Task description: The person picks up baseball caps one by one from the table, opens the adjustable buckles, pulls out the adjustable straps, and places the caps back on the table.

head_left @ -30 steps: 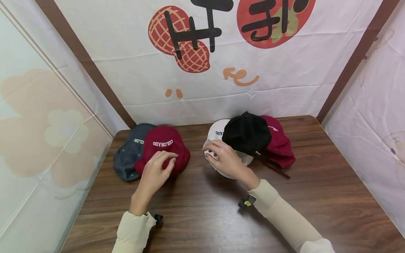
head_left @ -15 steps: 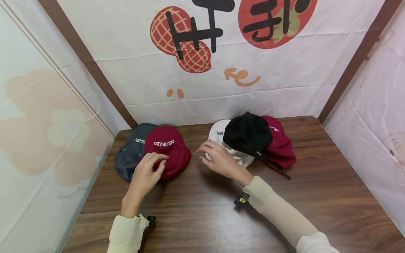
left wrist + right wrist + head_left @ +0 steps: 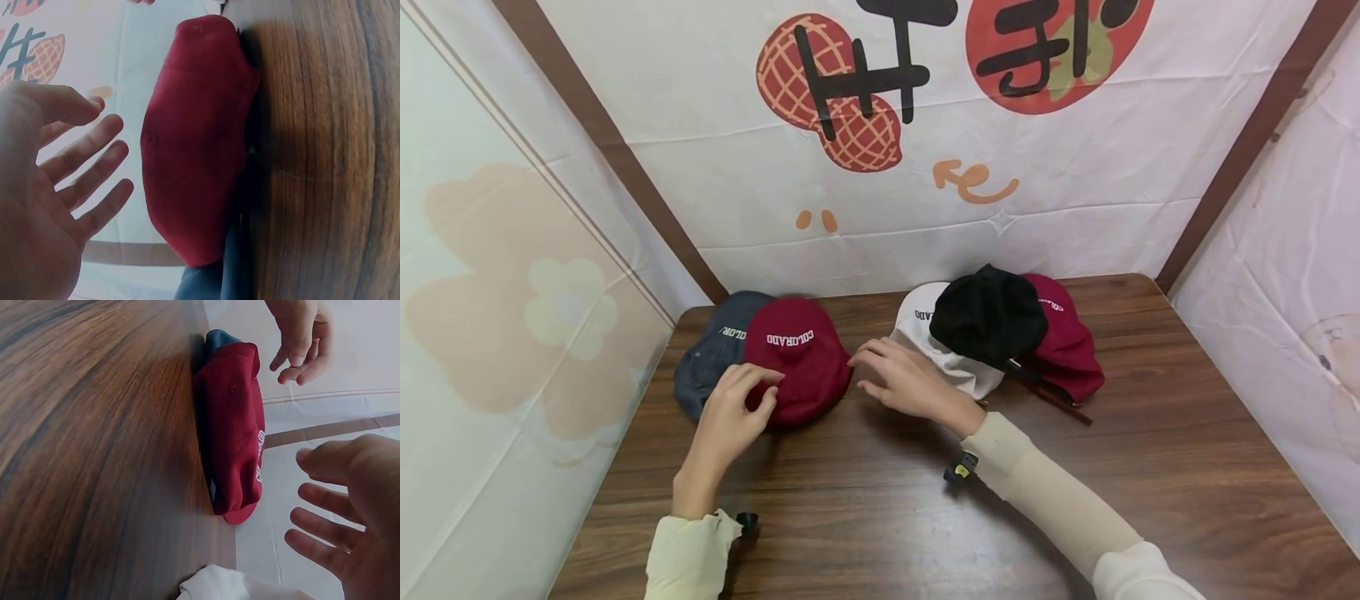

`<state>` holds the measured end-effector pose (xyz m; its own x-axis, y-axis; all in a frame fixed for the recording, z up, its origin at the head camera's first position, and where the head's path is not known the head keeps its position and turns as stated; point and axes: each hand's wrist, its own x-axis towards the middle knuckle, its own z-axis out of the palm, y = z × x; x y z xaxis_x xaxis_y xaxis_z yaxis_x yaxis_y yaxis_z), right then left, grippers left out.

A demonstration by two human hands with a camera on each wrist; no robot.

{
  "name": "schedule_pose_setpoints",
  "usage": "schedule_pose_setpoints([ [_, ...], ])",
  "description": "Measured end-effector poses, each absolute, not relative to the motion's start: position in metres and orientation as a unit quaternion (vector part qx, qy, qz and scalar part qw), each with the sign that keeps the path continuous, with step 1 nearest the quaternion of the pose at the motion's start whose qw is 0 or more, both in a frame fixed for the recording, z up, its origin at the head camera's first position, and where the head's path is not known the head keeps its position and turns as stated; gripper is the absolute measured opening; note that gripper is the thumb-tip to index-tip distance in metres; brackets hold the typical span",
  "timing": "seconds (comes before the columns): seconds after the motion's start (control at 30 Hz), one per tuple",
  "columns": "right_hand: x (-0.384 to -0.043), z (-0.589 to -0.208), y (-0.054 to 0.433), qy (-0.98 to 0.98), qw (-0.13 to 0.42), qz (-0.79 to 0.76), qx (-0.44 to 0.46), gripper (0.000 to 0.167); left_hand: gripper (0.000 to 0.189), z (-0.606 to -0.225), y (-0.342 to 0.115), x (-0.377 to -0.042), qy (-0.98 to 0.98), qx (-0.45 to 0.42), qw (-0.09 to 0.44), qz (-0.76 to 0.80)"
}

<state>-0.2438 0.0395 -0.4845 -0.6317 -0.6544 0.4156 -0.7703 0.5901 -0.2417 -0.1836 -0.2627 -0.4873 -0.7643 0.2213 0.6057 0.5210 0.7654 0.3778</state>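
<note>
On the left of the table lies a red cap (image 3: 796,358) with white COLORADO lettering, overlapping a dark blue cap (image 3: 703,367). My left hand (image 3: 727,417) hovers over the red cap's near left side, fingers loosely bent and holding nothing; the left wrist view shows a gap between its fingers and the cap. My right hand (image 3: 901,379) is held in the air between the red cap and a white cap (image 3: 966,375), also holding nothing, its fingers spread in the right wrist view. It partly hides the white cap.
At the right, a black cap (image 3: 988,312) lies over parts of the white cap and a second red cap (image 3: 1067,342). A thin brown strap (image 3: 1063,407) sticks out below them. Behind the wooden table (image 3: 865,500) hangs a printed white cloth (image 3: 737,200).
Both hands have moved left. My right hand has shifted from over the white cap towards the red cap, and my left hand has drawn back towards its near left side. The caps stay put.
</note>
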Motion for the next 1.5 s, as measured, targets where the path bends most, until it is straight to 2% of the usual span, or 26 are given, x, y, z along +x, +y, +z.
schedule_pose_setpoints([
  [0.53,-0.252,-0.484,0.024,-0.864,0.145,0.19,0.442,0.042,0.03,-0.491,-0.274,-0.178,-0.926,-0.161,0.205,-0.272],
  [0.8,-0.252,-0.487,0.016,-0.86,0.12,0.172,0.465,0.05,0.033,-0.496,-0.277,-0.176,-0.935,-0.146,0.172,-0.273],
  [1.1,-0.252,-0.493,0.01,-0.854,0.083,0.153,0.491,0.051,0.039,-0.498,-0.278,-0.178,-0.939,-0.156,0.163,-0.259],
  [1.3,-0.252,-0.5,0.008,-0.862,0.065,0.142,0.482,0.05,0.025,-0.502,-0.278,-0.179,-0.938,-0.16,0.169,-0.257],
  [1.5,-0.252,-0.504,0.007,-0.864,0.065,0.128,0.483,0.043,0.017,-0.504,-0.277,-0.18,-0.928,-0.162,0.208,-0.264],
])
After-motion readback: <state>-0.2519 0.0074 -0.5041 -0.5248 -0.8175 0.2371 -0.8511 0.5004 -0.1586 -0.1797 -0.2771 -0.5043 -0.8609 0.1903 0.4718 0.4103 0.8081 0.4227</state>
